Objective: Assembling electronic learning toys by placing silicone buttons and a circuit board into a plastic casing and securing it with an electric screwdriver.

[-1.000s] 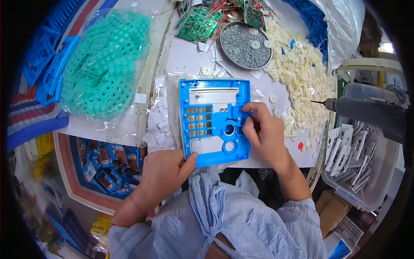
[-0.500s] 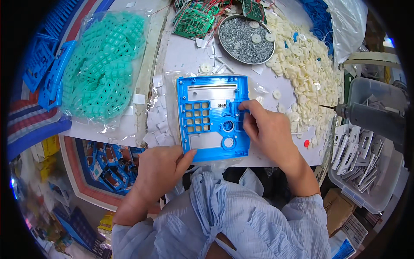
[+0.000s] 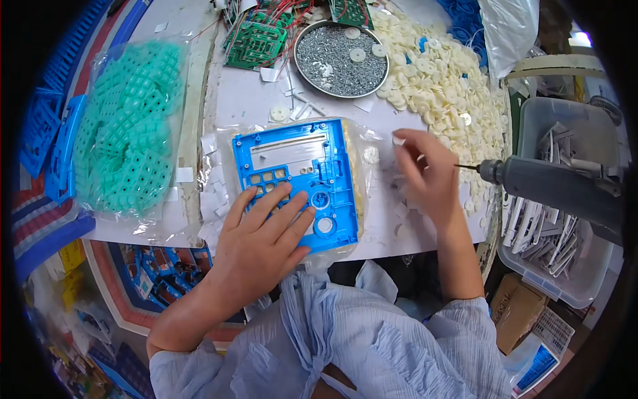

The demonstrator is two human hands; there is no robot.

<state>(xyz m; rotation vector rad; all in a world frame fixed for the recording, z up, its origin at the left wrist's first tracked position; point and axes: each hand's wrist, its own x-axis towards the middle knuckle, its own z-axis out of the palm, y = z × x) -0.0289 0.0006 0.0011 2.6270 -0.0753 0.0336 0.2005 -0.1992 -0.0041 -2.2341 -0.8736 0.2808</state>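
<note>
A blue plastic housing (image 3: 340, 229) with a grid of square key openings, a long window and round holes lies on a clear plastic bag on the table, slightly turned. My left hand (image 3: 262, 233) rests flat over its lower left part, fingers spread across the key openings and hiding some of them. To the right of the housing, my right hand (image 3: 430, 174) is raised and holds a small white piece (image 3: 398, 140) between thumb and forefinger; its exact kind is too small to make out. Cream plastic discs (image 3: 425, 83) are heaped beyond that hand.
A round dish (image 3: 332, 95) of small screws stands behind the housing, beside green circuit boards (image 3: 256, 43) with red wires. Bagged turquoise keypads (image 3: 126, 126) lie left. An electric screwdriver (image 3: 551, 189) juts in from the right, its bit close to my right wrist, above a clear bin (image 3: 565, 282).
My left hand has moved from the housing's lower corner onto its face. My right hand has left the housing's right edge and now pinches a small white piece. The housing sits tilted.
</note>
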